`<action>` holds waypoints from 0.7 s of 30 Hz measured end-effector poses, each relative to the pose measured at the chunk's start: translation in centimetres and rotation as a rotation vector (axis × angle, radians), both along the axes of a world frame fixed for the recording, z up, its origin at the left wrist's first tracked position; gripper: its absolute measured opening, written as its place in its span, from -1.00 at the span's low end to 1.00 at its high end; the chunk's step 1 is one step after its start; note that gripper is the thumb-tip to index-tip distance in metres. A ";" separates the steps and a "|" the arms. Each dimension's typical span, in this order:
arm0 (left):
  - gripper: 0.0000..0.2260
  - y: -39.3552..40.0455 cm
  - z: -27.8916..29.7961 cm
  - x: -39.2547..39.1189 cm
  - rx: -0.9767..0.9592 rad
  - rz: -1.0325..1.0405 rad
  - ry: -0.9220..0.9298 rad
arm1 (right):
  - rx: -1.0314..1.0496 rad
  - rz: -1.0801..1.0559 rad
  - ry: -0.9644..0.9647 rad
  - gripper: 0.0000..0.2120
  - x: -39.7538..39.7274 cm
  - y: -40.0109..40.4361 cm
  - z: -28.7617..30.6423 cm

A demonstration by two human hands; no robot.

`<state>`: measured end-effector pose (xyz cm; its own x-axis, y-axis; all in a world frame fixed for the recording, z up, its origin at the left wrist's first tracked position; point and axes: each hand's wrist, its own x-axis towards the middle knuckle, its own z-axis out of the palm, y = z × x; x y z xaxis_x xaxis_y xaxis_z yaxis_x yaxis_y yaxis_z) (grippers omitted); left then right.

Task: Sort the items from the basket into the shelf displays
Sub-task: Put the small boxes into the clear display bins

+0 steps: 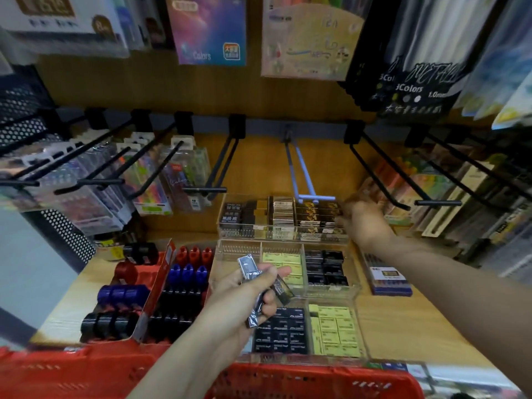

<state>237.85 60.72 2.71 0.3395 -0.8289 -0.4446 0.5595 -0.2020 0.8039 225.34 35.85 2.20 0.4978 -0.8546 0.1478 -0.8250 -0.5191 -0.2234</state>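
Stocking small boxes from the red basket [302, 378] onto the shelf.
Left hand [247, 295] grips a few dark packs [260, 283], kept ready; right hand [361, 217], at 1 o'clock, reaches the back clear tray [283, 234], but I cannot tell its grip.

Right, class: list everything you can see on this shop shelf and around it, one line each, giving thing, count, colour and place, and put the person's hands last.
Basket: one, red, bottom edge.
Clear trays: three, on the wooden shelf, centre; the back one holds black and gold boxes, the two nearer ones black and yellow boxes.
Red display box: one, left of the trays, holding red, blue and black stamp-like items.
Pen box: one, blue, right of the trays.
Hooks: several, black, above the shelf; one pale blue.
Hanging pen packs: many, mixed colours, on the back wall.
Small packets: a few, black and silver, in the left hand.
Left hand: grips the packets.
Right hand: at the back tray's right end; blurred.
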 end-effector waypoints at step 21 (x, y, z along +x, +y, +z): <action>-0.42 2.7 2.0 -2.6 -0.152 -0.309 -0.086 | 0.481 0.497 -0.669 -0.73 -7.4 16.4 6.5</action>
